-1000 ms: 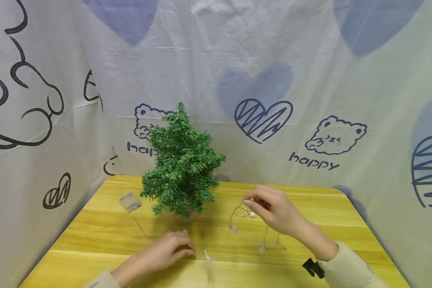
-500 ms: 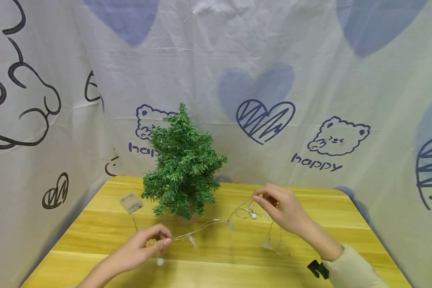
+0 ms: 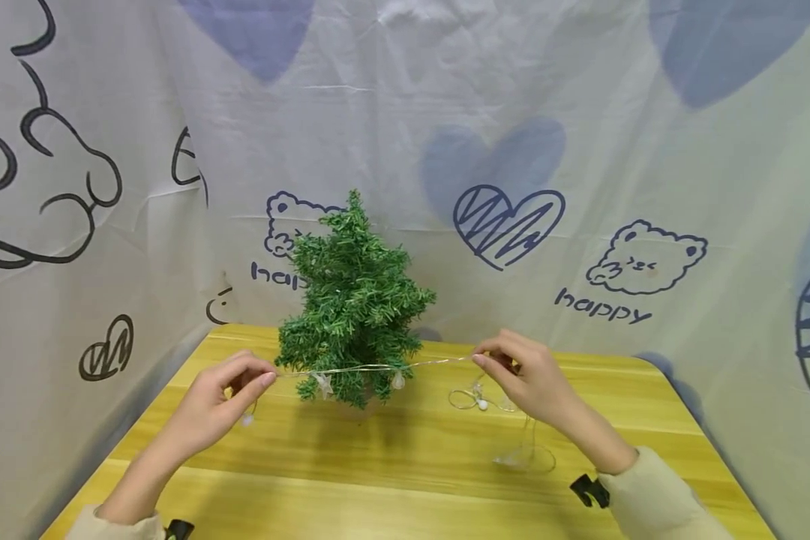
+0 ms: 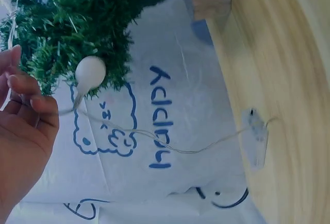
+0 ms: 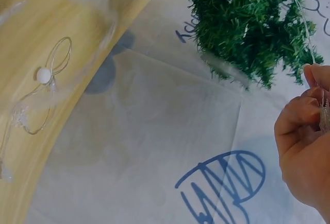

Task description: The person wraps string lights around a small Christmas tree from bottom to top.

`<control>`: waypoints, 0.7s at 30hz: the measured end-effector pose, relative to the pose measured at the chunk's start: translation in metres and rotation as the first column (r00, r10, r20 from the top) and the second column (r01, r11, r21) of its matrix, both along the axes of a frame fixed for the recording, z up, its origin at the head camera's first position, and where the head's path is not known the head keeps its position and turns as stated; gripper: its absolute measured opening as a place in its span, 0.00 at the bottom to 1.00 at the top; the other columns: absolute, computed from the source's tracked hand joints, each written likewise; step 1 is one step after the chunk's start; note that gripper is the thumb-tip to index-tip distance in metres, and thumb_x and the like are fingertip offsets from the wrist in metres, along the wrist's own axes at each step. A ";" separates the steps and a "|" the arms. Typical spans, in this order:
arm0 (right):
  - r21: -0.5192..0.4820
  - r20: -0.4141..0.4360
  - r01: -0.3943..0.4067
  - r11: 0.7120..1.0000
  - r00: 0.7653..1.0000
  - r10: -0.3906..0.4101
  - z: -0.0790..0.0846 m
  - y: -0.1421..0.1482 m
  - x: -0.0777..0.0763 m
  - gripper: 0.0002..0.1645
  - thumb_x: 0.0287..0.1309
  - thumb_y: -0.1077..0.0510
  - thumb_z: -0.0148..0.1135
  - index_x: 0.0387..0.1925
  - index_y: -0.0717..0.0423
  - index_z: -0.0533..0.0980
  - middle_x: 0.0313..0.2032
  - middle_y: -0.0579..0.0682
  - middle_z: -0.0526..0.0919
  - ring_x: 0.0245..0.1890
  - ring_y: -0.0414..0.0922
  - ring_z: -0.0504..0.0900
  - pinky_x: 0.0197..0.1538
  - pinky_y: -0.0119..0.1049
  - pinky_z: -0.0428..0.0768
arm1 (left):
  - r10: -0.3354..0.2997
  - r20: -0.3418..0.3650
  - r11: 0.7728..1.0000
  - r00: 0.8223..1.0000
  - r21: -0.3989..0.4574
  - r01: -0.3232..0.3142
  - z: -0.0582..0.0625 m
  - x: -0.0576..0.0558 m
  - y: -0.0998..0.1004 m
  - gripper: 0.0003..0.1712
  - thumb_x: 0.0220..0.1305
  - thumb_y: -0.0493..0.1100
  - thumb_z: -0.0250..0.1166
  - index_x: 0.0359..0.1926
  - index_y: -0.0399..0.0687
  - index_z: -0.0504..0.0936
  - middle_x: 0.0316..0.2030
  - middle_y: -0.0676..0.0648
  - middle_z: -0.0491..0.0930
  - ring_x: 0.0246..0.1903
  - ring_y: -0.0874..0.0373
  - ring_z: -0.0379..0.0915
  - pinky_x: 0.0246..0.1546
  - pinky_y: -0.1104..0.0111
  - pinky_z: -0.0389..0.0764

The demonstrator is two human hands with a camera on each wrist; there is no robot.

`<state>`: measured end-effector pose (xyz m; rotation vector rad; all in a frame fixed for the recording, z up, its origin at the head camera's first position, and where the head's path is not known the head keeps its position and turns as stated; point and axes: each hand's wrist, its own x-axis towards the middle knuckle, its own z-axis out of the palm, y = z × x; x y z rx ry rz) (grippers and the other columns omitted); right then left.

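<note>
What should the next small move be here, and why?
Probably ease the left hand and right hand forward together, laying the light string against the lower part of the tree. Both pinch the string, one on each side of the tree, and the stretch between runs nearly straight across its front; whether it touches is unclear.

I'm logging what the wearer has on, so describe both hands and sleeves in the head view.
The left hand and right hand are bare, with no gloves. The left sleeve and right sleeve are pale cream and look loose. A small black piece, perhaps a buckle, shows beside each cuff. I see no markings on either sleeve.
</note>
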<state>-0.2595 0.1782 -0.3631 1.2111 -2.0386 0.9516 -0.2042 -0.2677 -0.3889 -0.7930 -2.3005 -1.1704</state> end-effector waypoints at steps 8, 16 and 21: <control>-0.027 0.010 0.099 0.995 0.995 -0.099 -0.004 0.011 -0.017 0.06 0.61 0.70 0.70 0.37 0.58 0.85 0.26 0.42 0.78 0.22 0.34 0.68 0.24 0.24 0.68 | 0.046 -0.092 0.988 0.995 -0.140 -0.059 -0.007 -0.021 0.004 0.13 0.69 0.31 0.67 0.46 0.54 0.88 0.31 0.60 0.77 0.24 0.68 0.66 0.23 0.73 0.73; -0.012 0.076 0.262 0.965 0.962 -0.260 -0.002 0.017 -0.028 0.02 0.64 0.66 0.71 0.37 0.58 0.86 0.25 0.40 0.78 0.22 0.35 0.68 0.24 0.26 0.68 | 0.169 -0.168 0.964 0.971 -0.177 -0.199 -0.017 -0.028 0.012 0.08 0.64 0.33 0.73 0.42 0.48 0.90 0.31 0.60 0.80 0.26 0.70 0.71 0.26 0.73 0.78; -0.024 0.087 0.322 0.947 0.944 -0.318 0.006 0.016 -0.038 0.04 0.60 0.66 0.75 0.35 0.56 0.87 0.24 0.42 0.76 0.21 0.36 0.67 0.25 0.26 0.66 | 0.270 -0.227 0.941 0.936 -0.145 -0.307 -0.018 -0.029 0.011 0.09 0.61 0.33 0.75 0.40 0.51 0.88 0.32 0.60 0.83 0.28 0.69 0.73 0.29 0.73 0.79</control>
